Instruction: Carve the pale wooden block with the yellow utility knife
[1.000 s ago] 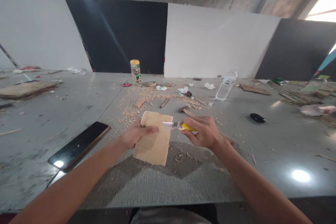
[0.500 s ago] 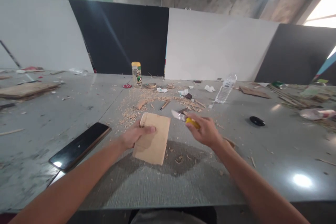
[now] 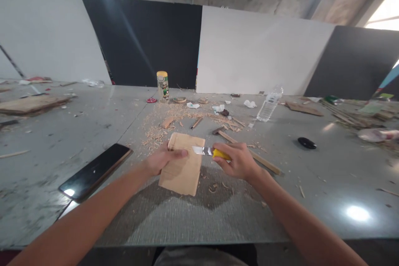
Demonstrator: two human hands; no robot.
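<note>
My left hand point(image 3: 162, 158) is closed on the left edge of a flat, light-brown wooden board point(image 3: 181, 174), thumb across its face and the other fingers hidden behind. The board is tilted above the table. In my right hand point(image 3: 238, 160) is a utility knife point(image 3: 220, 153) with a yellow handle, the fingers wrapped round it. Its bare blade points left and lies over the upper right part of the board; whether it touches the wood I cannot tell. Behind my right hand a hammer point(image 3: 230, 138) with a wooden handle lies on the table.
Wood shavings point(image 3: 156, 133) are strewn beyond the board, with a pencil-like stick point(image 3: 196, 123) among them. A phone point(image 3: 96, 170) lies at the left. Farther back stand a yellow-lidded bottle point(image 3: 162, 86) and a clear plastic bottle point(image 3: 269, 104). A black mouse-like object point(image 3: 306, 143) lies at the right.
My right hand has brought the knife left and slightly down, so its blade is now over the board. More of the hammer shows. My left hand and the board have hardly moved.
</note>
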